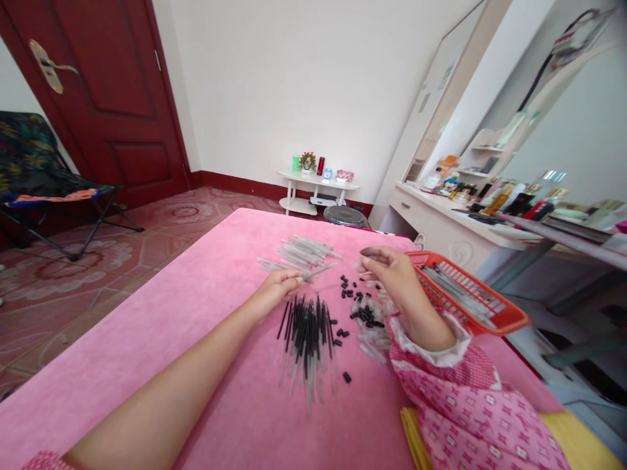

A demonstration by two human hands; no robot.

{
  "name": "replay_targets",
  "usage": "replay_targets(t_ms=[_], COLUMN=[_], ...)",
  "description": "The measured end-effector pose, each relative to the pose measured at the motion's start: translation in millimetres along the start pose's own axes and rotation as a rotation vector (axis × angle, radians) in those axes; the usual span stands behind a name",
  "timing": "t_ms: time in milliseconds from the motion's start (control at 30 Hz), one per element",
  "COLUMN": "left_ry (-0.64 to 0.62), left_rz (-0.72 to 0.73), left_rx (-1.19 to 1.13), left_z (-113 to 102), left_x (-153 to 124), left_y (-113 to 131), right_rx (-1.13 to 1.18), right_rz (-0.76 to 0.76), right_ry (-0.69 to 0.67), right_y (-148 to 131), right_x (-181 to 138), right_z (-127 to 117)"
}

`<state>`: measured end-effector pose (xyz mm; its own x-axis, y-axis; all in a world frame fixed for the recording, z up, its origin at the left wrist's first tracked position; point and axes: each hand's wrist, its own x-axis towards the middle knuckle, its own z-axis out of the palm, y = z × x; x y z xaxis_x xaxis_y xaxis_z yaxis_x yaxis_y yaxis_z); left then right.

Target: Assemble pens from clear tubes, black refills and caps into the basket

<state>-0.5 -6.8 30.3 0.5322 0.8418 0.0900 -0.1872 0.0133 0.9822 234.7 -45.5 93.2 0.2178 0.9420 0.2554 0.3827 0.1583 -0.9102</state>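
Observation:
My left hand [280,286] pinches a slim, greyish pen [319,271], its tip pointing right. Over the right side of the table, my right hand [392,271] has thumb and fingers closed together, with dark-stained fingertips. A small clear piece may be between them, but blur hides it. Below my left hand lies a fanned pile of black pen refills [307,326] with clear ends. Behind it is a heap of clear pen barrels [304,251]. Small black plugs [367,317] and clear caps [373,346] are scattered under my right hand.
An orange-red basket [512,321] holding several pens stands at the table's right edge. Pink cloth covers the table [210,287]. Yellow cloth [415,437] lies by my right sleeve. A dresser [416,202] with bottles stands to the right, a folding chair [44,176] to the left.

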Motion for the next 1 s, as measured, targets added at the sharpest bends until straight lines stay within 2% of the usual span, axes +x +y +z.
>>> replay_targets(t_ms=[100, 233, 567, 767, 867, 1000], left_ry=[-0.013, -0.021, -0.07, -0.123, -0.111, 0.002], left_rz=[0.01, -0.006, -0.01, -0.113, -0.076, 0.1], left_rx=[0.011, 0.043, -0.015, -0.051, 0.053, 0.329], left_z=[2.0, 1.6, 0.5, 0.7, 0.3, 2.5], left_x=[-1.2, -1.5, -2.0, -4.5, -5.1, -4.5], left_y=[0.9, -0.1, -3.4, -1.0, -1.8, -4.0], right_rx=[0.301, 0.401, 0.299, 0.097, 0.007, 0.001], right_rz=[0.066, 0.11, 0.056, -0.143, -0.151, -0.074], right_ry=[0.019, -0.03, -0.101, -0.161, -0.216, -0.236], right_y=[-2.5, 1.2, 5.9, 0.9, 1.7, 6.5], right_x=[-2.1, -4.4, -8.1, -10.6, -12.3, -13.7], right_z=[6.0, 11.2, 25.7, 28.8, 29.5, 32.3])
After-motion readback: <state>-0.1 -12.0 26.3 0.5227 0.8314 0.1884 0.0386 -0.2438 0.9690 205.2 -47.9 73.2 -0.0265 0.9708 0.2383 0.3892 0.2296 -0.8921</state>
